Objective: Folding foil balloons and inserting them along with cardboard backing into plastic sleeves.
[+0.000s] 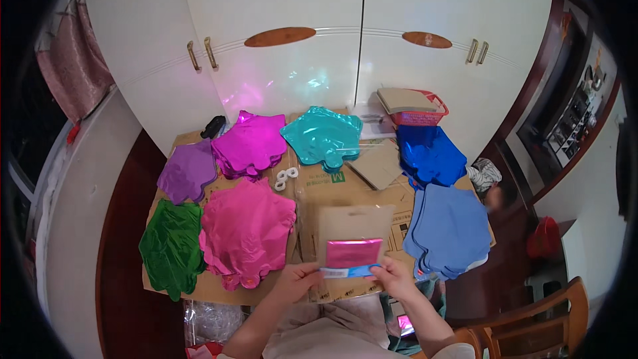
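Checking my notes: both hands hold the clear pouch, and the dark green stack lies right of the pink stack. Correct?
Not quite: the head view shows the dark green stack left of the pink stack. The left hand and right hand do hold the clear pouch.

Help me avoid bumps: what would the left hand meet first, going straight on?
The left hand would first meet the flat pink-panelled plastic pouch touching its fingers; depth beyond is unclear.

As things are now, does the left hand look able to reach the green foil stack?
Probably yes, once it lets go: the left hand is holding the package. The pink stack lies before the green foil stack, but looks low enough to pass over.
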The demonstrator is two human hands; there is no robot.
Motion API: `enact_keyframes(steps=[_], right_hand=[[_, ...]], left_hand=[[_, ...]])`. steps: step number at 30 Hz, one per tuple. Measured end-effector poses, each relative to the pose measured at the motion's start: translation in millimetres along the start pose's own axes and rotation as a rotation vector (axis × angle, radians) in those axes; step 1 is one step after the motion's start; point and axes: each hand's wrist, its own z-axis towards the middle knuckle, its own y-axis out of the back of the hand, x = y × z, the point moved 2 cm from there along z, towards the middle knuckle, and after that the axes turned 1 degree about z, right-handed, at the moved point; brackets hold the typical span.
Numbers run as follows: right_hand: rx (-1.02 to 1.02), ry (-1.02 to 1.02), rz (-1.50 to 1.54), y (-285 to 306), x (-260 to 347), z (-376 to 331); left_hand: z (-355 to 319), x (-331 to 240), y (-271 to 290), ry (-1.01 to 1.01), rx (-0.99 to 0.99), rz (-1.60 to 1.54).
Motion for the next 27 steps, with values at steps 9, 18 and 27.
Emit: enact_keyframes(steps=[9, 18, 27], right_hand=[[0.076, -0.416, -1.272, 173, 21, -158], [0.033, -0.653, -1.624, 278, -297, -209], [0.915, 0.142, -0.726, -52, 15, -22]], left_hand=[[-34, -14, 29, -0.329, -0.059, 0.15], [-55, -14, 42, -0.366, -0.056, 0.25], [-171, 52, 135, -0.063, 0.146, -0.034]])
